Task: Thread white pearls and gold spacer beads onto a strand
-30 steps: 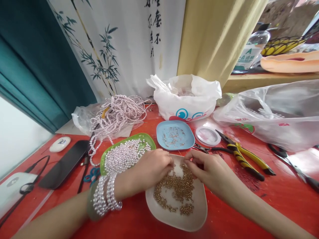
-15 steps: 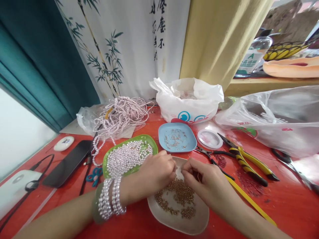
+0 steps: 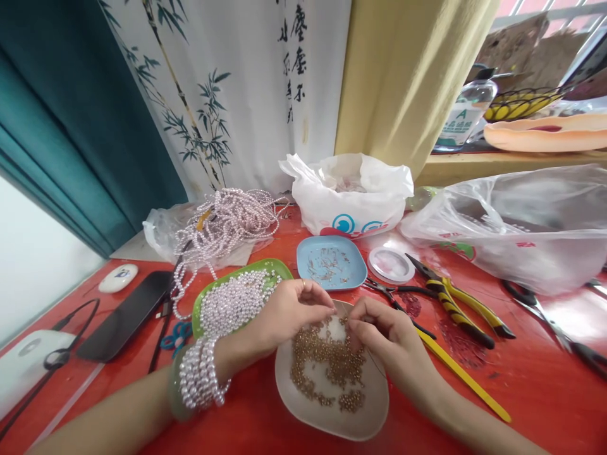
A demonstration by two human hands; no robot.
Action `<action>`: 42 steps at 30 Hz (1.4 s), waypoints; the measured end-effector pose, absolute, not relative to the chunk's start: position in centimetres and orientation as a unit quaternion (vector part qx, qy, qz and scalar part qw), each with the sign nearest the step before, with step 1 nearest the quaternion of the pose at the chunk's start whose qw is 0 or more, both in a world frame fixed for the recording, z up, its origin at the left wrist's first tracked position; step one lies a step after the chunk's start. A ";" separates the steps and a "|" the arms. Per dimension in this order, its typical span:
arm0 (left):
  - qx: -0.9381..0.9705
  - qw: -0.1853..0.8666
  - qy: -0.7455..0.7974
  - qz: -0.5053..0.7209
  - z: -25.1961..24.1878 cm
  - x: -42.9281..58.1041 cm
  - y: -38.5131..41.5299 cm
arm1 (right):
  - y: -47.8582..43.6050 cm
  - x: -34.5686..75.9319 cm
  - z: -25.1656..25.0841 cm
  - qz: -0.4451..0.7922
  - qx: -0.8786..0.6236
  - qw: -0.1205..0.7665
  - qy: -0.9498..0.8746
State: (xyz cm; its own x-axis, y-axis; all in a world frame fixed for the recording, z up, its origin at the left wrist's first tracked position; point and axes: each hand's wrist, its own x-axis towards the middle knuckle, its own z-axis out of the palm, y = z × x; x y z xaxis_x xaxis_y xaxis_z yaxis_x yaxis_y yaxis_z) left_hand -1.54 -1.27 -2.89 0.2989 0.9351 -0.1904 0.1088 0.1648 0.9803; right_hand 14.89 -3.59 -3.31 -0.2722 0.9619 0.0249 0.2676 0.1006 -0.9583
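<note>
My left hand [image 3: 289,316] is over the far left rim of the beige plate [image 3: 310,414], thumb and fingertips pinched together; whatever they hold is too small to name. Pearl bead strands [image 3: 202,373] and a pale green bangle [image 3: 178,387] circle that wrist. Across a small gap, my right hand [image 3: 391,335] pinches a thin thread [image 3: 376,363], part of which trails below the fingers. Small gold beads [image 3: 327,357] lie scattered on the plate under both hands. Beside my left hand, a green tray [image 3: 198,316] holds loose white pearl beads [image 3: 232,300].
Behind the plate sit a blue tray [image 3: 355,279] of small metal pieces and a round clear lid [image 3: 391,264]. Pliers [image 3: 455,297], scissors [image 3: 545,319] and a yellow strip [image 3: 467,379] lie right. Pearl strands [image 3: 232,218], a phone [image 3: 126,316] and plastic bags [image 3: 351,199] surround them.
My left hand has turned and its fingers have straightened into a fingertip pinch, showing a ring. The right hand stays pinched, close to where it was. The view has shifted slightly.
</note>
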 end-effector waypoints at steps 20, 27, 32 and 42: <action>0.540 0.596 0.482 0.347 -3.1 -1.7 -1.2 | -3.8 14.6 -3.1 0.417 -0.468 0.345 -0.699; 0.523 0.606 0.481 0.359 -3.2 -1.6 -1.2 | -3.7 14.6 -3.2 0.408 -0.481 0.327 -0.704; 0.522 0.606 0.484 0.354 -3.2 -1.7 -1.2 | -3.7 14.6 -3.4 0.403 -0.481 0.321 -0.709; 0.727 0.433 0.463 0.263 -3.2 -2.1 -1.9 | -3.6 14.8 -3.4 0.409 -0.485 0.321 -0.703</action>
